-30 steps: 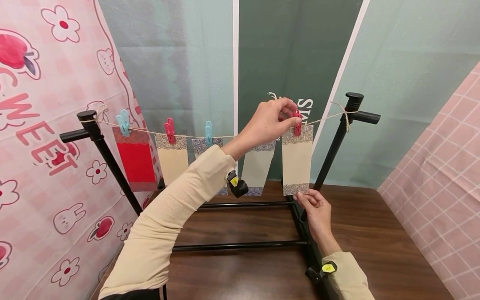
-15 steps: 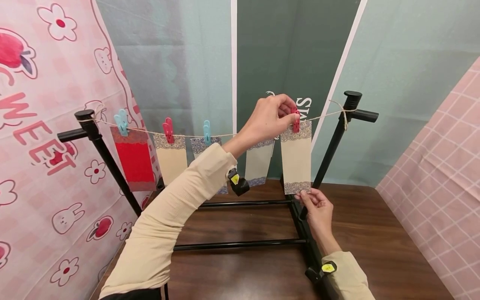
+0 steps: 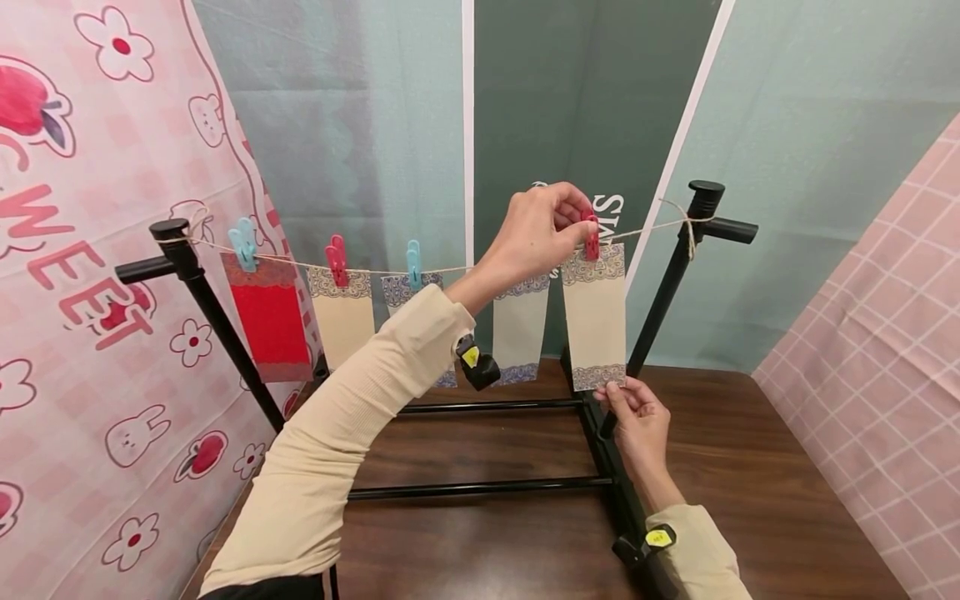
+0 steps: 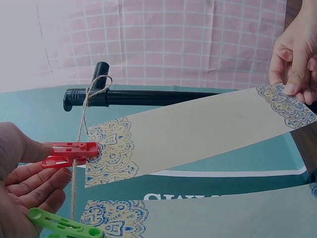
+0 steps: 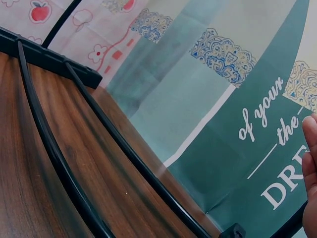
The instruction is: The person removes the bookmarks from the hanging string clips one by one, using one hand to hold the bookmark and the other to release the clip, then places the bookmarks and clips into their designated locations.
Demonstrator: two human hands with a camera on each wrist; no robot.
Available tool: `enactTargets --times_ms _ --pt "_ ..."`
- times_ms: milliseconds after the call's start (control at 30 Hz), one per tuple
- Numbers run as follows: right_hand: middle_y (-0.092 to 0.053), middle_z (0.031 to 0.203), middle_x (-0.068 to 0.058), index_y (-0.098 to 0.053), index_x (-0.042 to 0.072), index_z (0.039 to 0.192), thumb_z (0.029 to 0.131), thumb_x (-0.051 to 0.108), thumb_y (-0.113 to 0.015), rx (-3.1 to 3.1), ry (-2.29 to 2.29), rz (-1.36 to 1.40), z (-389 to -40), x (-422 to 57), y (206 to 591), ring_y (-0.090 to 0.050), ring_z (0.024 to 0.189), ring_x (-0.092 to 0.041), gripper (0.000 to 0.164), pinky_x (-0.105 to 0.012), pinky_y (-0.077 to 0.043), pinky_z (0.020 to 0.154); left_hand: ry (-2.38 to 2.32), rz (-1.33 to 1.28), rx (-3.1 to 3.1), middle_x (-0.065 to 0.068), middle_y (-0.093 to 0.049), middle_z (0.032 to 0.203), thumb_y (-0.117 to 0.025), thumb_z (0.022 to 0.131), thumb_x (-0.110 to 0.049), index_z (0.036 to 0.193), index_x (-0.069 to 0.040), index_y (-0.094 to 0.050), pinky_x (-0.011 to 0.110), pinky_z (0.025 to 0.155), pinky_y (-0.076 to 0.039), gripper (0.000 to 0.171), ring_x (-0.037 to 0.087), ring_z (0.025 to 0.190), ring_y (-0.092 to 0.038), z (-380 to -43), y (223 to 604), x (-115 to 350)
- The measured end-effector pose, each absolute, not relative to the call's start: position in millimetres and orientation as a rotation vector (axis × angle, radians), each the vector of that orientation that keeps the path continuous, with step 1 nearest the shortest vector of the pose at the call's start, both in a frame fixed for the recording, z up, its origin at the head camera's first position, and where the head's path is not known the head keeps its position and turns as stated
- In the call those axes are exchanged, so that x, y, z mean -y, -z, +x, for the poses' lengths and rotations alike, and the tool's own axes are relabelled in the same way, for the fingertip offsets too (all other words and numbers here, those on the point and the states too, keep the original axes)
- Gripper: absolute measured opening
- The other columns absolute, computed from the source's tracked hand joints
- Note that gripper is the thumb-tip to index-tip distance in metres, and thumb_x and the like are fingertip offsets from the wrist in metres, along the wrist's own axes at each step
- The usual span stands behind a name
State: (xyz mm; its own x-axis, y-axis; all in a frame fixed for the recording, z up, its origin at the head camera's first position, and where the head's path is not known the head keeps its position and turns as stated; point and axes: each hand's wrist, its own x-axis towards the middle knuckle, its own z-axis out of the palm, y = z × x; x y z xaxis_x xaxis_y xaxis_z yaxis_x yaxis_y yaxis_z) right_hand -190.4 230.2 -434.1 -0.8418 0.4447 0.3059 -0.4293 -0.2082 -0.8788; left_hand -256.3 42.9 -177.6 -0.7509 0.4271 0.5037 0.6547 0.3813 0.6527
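My left hand [image 3: 536,229] pinches a red clothespin [image 4: 74,151] between thumb and fingers. The pin's tip sits on the patterned top edge of a cream paper card [image 3: 596,321], and the twine [image 4: 74,186] crosses the pin. With thumb and fingers, my right hand [image 3: 642,425] pinches the card's lower end near its corner. In the left wrist view the card stretches slanting between both hands. Below my left fingers, a green clothespin [image 4: 64,224] holds a pale blue-patterned card [image 4: 213,213]. At the right wrist view's edge, only part of my right hand [image 5: 310,171] shows.
The twine spans two black posts [image 3: 663,308] of a stand on a brown wooden table [image 3: 720,467]. Blue clothespins [image 3: 414,265] and another red clothespin [image 3: 337,261] hold more cards to the left, including a red card [image 3: 272,325]. Patterned cloths hang around the table.
Both hands keep their grip. The red clothespin has risen slightly, and the cream card's lower end has shifted a little right with my right hand. The pale card beside it has swung.
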Motion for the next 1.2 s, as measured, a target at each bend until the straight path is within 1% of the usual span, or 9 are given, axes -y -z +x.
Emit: enactTargets --times_ms 200,300,700,867,1200 --pt "-0.071 0.075 -0.007 -0.061 -0.009 0.096 0.091 -0.003 -0.064 1.506 -2.075 -0.007 -190.7 -231.5 435.0 -0.069 0.067 -0.014 0.008 -0.024 -0.055 0.066 1.3 -0.966 2.346 0.002 -0.064 0.093 -0.067 0.092 -0.014 0.107 -0.004 -0.065 0.017 0.076 -0.046 0.018 0.01 0.083 -0.061 -256.8 176.4 -41.0" --pt "-0.07 0.075 -0.008 -0.061 -0.01 0.096 0.091 -0.003 -0.064 1.506 -2.074 -0.003 -190.3 -232.0 434.8 -0.069 0.067 -0.014 0.009 -0.024 -0.055 0.067 1.308 -0.962 2.338 0.002 -0.064 0.093 -0.068 0.092 -0.014 0.107 -0.005 -0.065 0.017 0.077 -0.046 0.018 0.01 0.082 -0.062 -256.5 175.7 -40.6" --pt "-0.07 0.075 -0.007 -0.06 -0.013 0.097 0.09 -0.003 -0.064 1.512 -2.07 -0.019 -188.6 -231.1 434.2 -0.069 0.067 -0.015 0.013 -0.024 -0.055 0.067 1.402 -0.945 2.287 0.0 -0.066 0.087 -0.072 0.089 -0.014 0.101 -0.007 -0.066 0.02 0.073 -0.047 0.015 0.008 0.076 -0.062 -257.1 176.2 -36.9" --pt "-0.071 0.075 -0.008 -0.06 -0.014 0.097 0.09 -0.004 -0.064 1.503 -2.07 -0.027 -187.3 -231.0 433.7 -0.069 0.068 -0.014 0.013 -0.025 -0.055 0.068 1.409 -0.947 2.265 0.0 -0.066 0.087 -0.073 0.088 -0.014 0.1 -0.007 -0.066 0.02 0.074 -0.047 0.015 0.009 0.077 -0.062 -256.6 176.3 -36.4" --pt "-0.071 0.076 -0.008 -0.061 -0.012 0.098 0.091 -0.002 -0.064 1.523 -2.06 -0.036 -183.1 -232.0 433.0 -0.07 0.068 -0.015 0.013 -0.025 -0.055 0.069 1.411 -0.944 2.259 -0.001 -0.067 0.088 -0.073 0.088 -0.014 0.1 -0.008 -0.067 0.018 0.076 -0.046 0.015 0.006 0.078 -0.063 -252.4 171.5 -36.3"
